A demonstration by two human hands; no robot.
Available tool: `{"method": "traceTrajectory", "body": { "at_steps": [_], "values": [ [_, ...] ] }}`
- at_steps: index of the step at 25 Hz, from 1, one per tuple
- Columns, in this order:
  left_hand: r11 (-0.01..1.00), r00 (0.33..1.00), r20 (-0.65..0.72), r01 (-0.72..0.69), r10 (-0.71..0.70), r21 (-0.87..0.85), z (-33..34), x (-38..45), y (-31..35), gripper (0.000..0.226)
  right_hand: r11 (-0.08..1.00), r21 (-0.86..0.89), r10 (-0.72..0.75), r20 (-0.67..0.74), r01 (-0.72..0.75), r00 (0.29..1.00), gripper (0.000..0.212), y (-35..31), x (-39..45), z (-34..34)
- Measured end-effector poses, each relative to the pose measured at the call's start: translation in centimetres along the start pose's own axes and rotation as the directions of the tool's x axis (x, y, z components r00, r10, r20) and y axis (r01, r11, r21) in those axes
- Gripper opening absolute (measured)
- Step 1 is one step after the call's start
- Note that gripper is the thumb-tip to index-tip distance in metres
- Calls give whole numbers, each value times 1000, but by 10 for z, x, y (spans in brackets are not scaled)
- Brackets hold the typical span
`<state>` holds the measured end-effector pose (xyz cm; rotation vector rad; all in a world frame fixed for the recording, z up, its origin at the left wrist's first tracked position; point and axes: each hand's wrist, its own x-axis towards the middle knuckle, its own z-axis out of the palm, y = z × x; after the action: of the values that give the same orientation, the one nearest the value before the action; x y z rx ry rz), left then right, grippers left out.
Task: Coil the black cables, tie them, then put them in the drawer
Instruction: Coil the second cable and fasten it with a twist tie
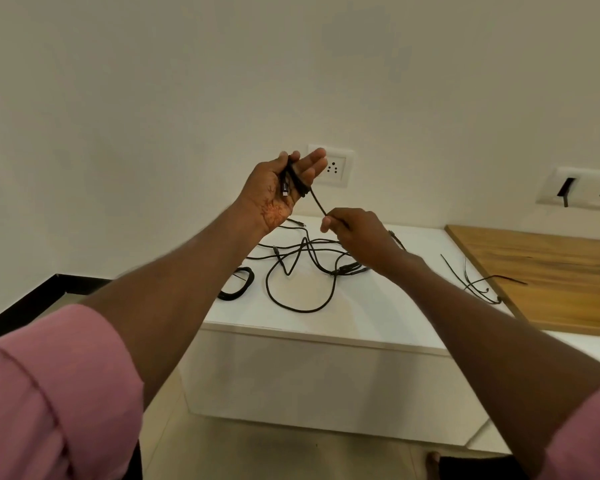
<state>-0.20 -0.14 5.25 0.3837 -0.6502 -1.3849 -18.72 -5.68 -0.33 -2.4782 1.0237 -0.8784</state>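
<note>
Plain cream wall with a white socket plate in the middle, plus a second switch plate off to the right. Wooden board on the right, beige tiled floor down below.

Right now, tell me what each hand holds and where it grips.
Both hands hold one black cable. The left hand has its coiled turns and plug end wrapped around the palm; the right hand pinches the loose run just below the coil.
</note>
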Motion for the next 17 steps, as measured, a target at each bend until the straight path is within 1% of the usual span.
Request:
{"method": "traceTrajectory", "body": {
  "at_steps": [2,4,5,7,8,10,11,12,13,14,15,17],
  "values": [
    [997,1000,-8,3,-2,78,-2,2,-2,36,992,-103,-60,74,67,995,23,-3,-1,3],
    [973,999,-40,-21,31,229,-4,5,-5,40,971,-192,-113,170,145,979,21,-8,-2,7],
    [940,997,-49,-36,56,338,-4,6,-7,40,957,-219,-144,205,188,968,21,-12,-3,8],
    [823,995,-48,-41,82,567,-5,6,-10,38,932,-244,-214,222,267,951,22,-22,-3,8],
    [737,996,-41,-34,84,675,-6,6,-10,37,920,-253,-255,192,299,948,23,-27,-2,8],
    [511,996,-34,-14,84,860,-9,2,-10,34,916,-248,-306,76,315,949,18,-33,0,3],
    [397,996,-35,1,78,918,-11,-1,-10,32,925,-235,-307,9,300,952,15,-33,2,-1],
    [316,998,-26,8,52,949,-12,-3,-10,32,934,-221,-298,-47,281,954,13,-32,4,-5],
    [266,1000,-8,7,3,964,-12,-5,-10,35,942,-212,-285,-84,262,955,12,-31,5,-10],
    [239,998,10,5,-62,971,-12,-7,-11,39,943,-210,-283,-106,257,953,12,-29,5,-12],
    [226,992,10,18,-125,974,-10,-9,-12,42,941,-216,-290,-118,260,950,13,-28,5,-14],
    [233,979,-44,91,-200,968,-8,-9,-12,41,944,-213,-284,-137,252,949,11,-26,4,-15]
  ]
}}
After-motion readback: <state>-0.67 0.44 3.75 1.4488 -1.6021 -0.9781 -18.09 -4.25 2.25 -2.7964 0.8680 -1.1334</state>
